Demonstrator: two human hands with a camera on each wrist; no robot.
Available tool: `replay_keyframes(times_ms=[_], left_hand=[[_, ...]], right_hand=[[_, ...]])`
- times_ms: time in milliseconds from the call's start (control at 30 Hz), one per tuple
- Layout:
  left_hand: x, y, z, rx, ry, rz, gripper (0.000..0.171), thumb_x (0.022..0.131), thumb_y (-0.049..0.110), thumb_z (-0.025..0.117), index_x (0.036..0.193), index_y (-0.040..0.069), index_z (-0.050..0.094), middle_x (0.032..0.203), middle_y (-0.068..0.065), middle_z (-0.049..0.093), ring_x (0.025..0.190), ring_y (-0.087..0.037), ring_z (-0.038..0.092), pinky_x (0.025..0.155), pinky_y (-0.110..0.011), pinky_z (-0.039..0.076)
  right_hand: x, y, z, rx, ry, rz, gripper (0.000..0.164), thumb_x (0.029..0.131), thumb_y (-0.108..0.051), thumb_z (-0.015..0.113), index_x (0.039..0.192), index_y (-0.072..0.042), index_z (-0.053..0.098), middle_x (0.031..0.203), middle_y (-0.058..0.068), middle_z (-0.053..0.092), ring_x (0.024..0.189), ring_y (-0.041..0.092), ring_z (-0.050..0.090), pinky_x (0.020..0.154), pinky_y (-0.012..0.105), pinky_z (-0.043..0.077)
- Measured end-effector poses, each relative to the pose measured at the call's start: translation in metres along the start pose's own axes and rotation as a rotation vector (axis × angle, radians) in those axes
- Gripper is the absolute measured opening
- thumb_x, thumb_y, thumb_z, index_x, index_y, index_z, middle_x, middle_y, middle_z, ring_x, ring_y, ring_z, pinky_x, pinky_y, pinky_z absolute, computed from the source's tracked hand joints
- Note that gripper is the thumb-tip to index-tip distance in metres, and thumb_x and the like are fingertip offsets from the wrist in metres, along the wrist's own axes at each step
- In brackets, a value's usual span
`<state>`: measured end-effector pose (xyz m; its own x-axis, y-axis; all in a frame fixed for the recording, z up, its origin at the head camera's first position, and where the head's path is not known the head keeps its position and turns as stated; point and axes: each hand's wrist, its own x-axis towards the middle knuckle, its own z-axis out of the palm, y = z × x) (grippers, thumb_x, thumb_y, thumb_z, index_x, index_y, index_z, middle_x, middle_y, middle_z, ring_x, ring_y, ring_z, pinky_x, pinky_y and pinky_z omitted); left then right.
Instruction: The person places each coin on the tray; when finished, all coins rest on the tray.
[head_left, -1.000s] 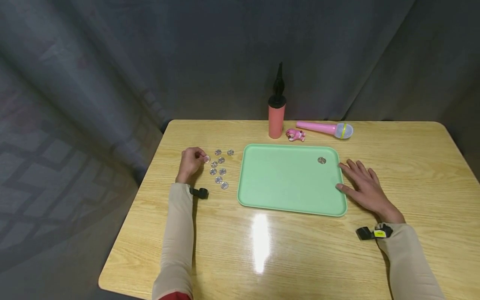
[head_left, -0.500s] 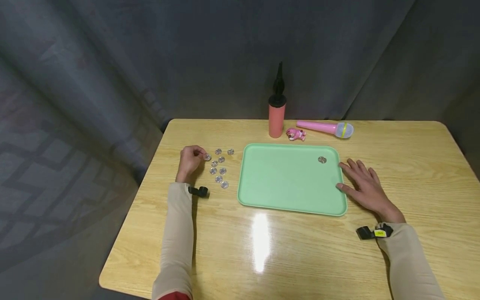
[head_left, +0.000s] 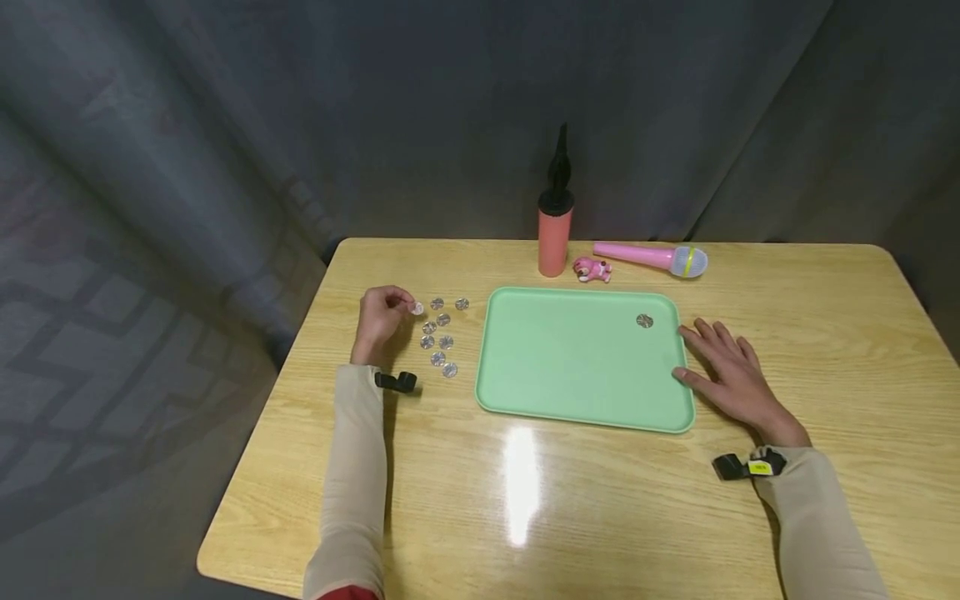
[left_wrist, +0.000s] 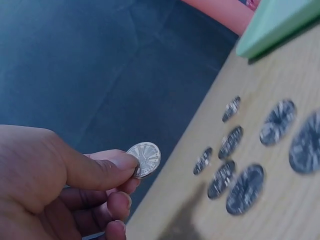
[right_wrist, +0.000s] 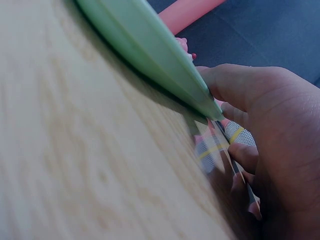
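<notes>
My left hand (head_left: 380,321) pinches a silver coin (left_wrist: 148,159) between thumb and forefinger, tilted and raised over the left part of the table. Several more silver coins (head_left: 446,342) lie flat and loosely grouped just right of it. My right hand (head_left: 729,379) is spread at the right side of a light green tray (head_left: 585,417), thumb and forefinger at its rim, the other fingers straight over the table. Inside the tray, near its far right corner, lies a single coin (head_left: 644,321). In the right wrist view, the tray's outer wall (right_wrist: 150,55) meets the thumb.
Behind the tray stands a coral hand pump (head_left: 552,242) with a black nozzle. Beside it lie a small pink toy figure (head_left: 592,269) and a pink toy microphone (head_left: 648,256). The wooden table (head_left: 600,508) ends at a dark curtain (head_left: 450,125).
My left hand has shifted slightly away from me and lifted the pinched coin, which now tilts differently. The right hand, the tray and the other coins have stayed put.
</notes>
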<state>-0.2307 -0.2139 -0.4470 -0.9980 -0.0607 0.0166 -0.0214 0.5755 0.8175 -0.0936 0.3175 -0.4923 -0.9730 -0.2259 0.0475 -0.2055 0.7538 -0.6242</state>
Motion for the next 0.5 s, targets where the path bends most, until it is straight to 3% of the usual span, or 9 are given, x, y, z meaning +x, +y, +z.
replay_keyframes(times_ms=[233,500], left_hand=[[-0.001,0.012,0.001,-0.057,0.018,0.032,0.006,0.090,-0.002,0.068,0.092,-0.005,0.072,0.088,-0.017,0.068,0.070,-0.013,0.054,0.058,-0.017,0.043],[-0.003,0.024,0.012,-0.075,0.005,0.057,0.006,0.090,-0.002,0.068,0.093,-0.006,0.073,0.089,-0.018,0.069,0.069,-0.011,0.053,0.058,-0.016,0.043]], right_hand=[[-0.002,-0.001,-0.001,0.003,0.000,0.004,0.071,0.099,-0.032,0.060,0.159,-0.013,0.027,0.164,0.030,0.014,0.155,0.047,-0.001,0.120,0.066,-0.011],[-0.001,-0.003,-0.001,0.003,-0.006,0.012,0.070,0.099,-0.033,0.060,0.158,-0.013,0.028,0.164,0.031,0.014,0.155,0.048,-0.001,0.120,0.066,-0.012]])
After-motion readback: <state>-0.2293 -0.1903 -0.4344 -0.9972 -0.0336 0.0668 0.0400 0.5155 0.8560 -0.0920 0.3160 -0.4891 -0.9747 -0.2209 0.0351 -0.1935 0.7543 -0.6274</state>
